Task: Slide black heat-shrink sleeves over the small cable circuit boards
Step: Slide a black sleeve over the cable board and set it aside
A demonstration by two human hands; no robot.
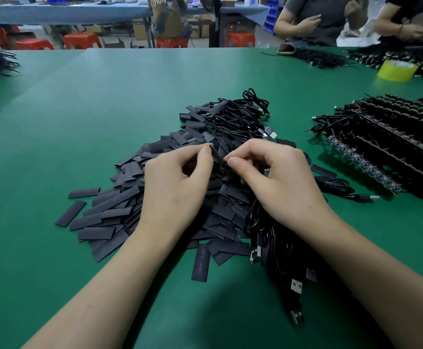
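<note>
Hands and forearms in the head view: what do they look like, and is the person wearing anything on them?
The left hand and right hand are bare: no gloves, no rings that show, and the nails in view are short and unpainted. The left forearm and right forearm are bare too, with no sleeve, watch or bracelet in view.

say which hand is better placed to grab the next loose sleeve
Probably left: the left hand sits over the loose sleeves spread to its side, while the right hand is over the cables.

Soft overhead light (edges bowed, blurred)
</note>
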